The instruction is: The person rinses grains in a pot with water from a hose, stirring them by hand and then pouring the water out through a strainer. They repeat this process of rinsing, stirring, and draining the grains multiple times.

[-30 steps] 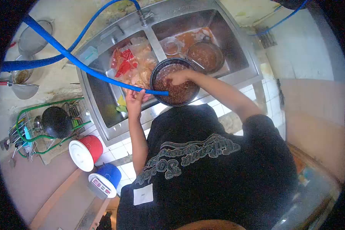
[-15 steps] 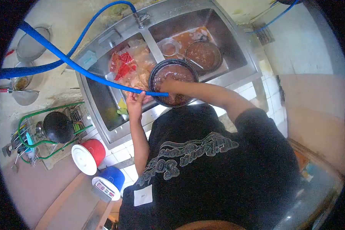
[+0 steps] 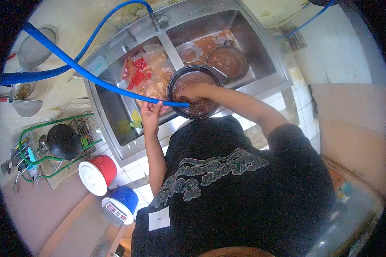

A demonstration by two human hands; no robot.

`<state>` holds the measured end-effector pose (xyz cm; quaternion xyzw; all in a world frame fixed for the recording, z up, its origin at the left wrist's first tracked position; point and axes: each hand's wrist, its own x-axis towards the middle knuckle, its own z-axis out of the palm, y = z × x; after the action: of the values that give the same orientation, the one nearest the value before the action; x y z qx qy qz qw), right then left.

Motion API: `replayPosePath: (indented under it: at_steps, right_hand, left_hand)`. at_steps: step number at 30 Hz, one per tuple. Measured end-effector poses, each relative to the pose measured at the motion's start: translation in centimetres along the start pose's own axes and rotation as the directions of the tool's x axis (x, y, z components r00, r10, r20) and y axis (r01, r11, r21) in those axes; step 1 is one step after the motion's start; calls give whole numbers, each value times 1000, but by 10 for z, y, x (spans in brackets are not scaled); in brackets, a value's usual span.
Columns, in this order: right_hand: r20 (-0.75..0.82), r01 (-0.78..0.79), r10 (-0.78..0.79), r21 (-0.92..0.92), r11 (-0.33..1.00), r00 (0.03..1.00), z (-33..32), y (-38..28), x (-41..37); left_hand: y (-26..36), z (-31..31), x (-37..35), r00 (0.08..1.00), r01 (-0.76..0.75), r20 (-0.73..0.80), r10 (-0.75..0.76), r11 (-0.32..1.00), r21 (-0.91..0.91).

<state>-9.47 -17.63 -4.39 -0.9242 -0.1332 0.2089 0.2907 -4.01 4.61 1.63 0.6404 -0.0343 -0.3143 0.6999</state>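
My left hand (image 3: 151, 112) is closed around a blue hose (image 3: 128, 95) near its end, which points over a dark round pot (image 3: 170, 95). The pot sits at the front of the sink, by the divider between the two basins, with brownish contents inside. My right hand (image 3: 192, 91) reaches down into the pot, its fingers hidden, so what they touch cannot be made out. Left of the pot, plastic bags (image 3: 152, 70) with light and red contents lie in the left basin.
The right basin holds brown water, a small strainer (image 3: 189, 53) and another dark pan (image 3: 227, 63). A faucet (image 3: 158, 21) stands at the back. Left are a green dish rack (image 3: 51, 159) with a black wok (image 3: 64, 141), and red (image 3: 105, 167) and blue (image 3: 126, 195) buckets below.
My right hand has shifted slightly up within the pot, showing more of its back. My left hand and the hose stay almost where they were.
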Motion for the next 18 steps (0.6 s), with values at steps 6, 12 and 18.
replayPosePath:
  at_steps: [6, 12, 18]
  right_hand:
    - [472, -4, 90, -181, 983, 877, -3, 0, -23]
    - [193, 34, 82, -533, 845, 978, 8, -23, -46]
    - [238, -44, 179, -481, 875, 955, 12, -29, -22]
  left_hand:
    - [-5, -1, 4, 999, -31, 16, 31, 999, -14]
    - [-5, 1, 5, 1000, -23, 19, 23, 1000, 14]
    - [-6, -3, 7, 1000, 2, 24, -3, 999, 52]
